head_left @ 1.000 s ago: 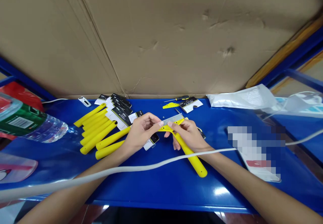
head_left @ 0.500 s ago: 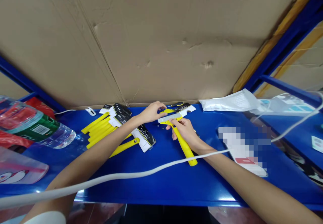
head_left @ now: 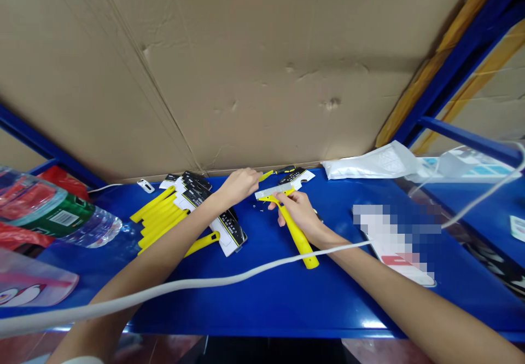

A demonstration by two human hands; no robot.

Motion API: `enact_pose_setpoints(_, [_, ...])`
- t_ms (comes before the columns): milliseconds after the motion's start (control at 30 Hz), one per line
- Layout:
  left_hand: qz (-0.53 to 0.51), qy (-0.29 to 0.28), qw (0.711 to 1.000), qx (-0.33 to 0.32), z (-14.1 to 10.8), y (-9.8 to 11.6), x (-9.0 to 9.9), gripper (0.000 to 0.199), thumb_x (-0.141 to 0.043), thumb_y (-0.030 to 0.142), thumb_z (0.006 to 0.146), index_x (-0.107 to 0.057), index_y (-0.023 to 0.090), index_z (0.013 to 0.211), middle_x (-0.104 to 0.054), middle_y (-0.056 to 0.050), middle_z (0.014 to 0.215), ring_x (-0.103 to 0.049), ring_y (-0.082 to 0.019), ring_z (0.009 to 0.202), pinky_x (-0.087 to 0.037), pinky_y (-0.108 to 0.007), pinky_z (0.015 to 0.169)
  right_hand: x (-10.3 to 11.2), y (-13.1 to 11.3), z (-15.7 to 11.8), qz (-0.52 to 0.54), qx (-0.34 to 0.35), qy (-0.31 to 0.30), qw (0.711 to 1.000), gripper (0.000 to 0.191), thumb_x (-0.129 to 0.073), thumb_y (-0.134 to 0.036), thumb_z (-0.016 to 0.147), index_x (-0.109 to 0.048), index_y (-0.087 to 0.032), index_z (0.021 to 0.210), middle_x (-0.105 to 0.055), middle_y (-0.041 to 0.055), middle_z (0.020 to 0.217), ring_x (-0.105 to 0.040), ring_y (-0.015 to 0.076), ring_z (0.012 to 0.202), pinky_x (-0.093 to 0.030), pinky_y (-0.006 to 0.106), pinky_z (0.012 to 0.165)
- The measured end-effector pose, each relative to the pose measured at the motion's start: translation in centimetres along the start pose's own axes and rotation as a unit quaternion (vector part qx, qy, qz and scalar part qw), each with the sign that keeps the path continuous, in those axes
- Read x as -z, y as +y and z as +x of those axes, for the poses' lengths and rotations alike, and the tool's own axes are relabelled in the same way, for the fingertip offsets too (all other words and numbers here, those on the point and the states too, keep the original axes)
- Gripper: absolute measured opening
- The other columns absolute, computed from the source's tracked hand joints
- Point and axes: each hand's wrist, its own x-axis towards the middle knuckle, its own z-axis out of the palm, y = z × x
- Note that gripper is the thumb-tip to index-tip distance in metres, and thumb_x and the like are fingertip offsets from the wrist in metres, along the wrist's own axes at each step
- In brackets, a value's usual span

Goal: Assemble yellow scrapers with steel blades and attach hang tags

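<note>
My right hand (head_left: 301,211) is wrapped round the head end of a yellow scraper (head_left: 297,235), whose grey metal blade (head_left: 271,191) points to the left. Just behind the blade, my left hand (head_left: 241,184) pinches a small yellow piece (head_left: 267,175), lifted at an angle. Black-and-white cards (head_left: 295,177) lie beyond the blade. Several yellow scrapers (head_left: 161,217) with black-and-white packaging (head_left: 231,229) lie partly beneath my left forearm. Tiny bits, too small to name, rest on the blue surface between my hands.
A white cable (head_left: 241,274) crosses in front of both forearms. A water bottle (head_left: 61,211) lies at the left; a phone-like item (head_left: 404,260) is at the right. At the back are a screwdriver (head_left: 290,169) and a white plastic bag (head_left: 367,161). Cardboard (head_left: 246,68) stands behind.
My left hand has closed on the small yellow piece and raised it off the cards. My right hand still holds the scraper in nearly the same place. The view has shifted slightly.
</note>
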Motion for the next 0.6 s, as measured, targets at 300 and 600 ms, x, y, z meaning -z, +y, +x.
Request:
enact_pose_setpoints(300, [-0.402,0.141,0.895,0.132,-6.2,4.9,2.5,0.032,-0.082,0.046,0.1,-0.091,0.021,0.118,-0.088,-0.011,0.115,-0.081,-0.026,0.101,-0.063,-0.038,0.093,-0.4,-0.1,-1.1,0.0,-0.021,-0.066,0.998,0.038,-0.075,-0.054,0.095,-0.075,-0.016,0.088,-0.072,0.0018,0.058,-0.061,0.0143,0.042,-0.051,0.028,0.051])
enact_pose_setpoints(600, [-0.425,0.231,0.862,0.155,-10.3,6.2,-0.5,0.017,-0.086,0.035,0.097,-0.094,0.028,0.11,-0.082,-0.008,0.102,-0.074,-0.021,0.095,-0.059,-0.032,0.082,-1.4,1.1,-1.6,0.02,-0.075,-0.17,0.982,0.05,-0.081,-0.068,0.088,-0.069,-0.019,0.083,-0.062,-0.0016,0.047,-0.056,0.0146,0.039,-0.049,0.028,0.047])
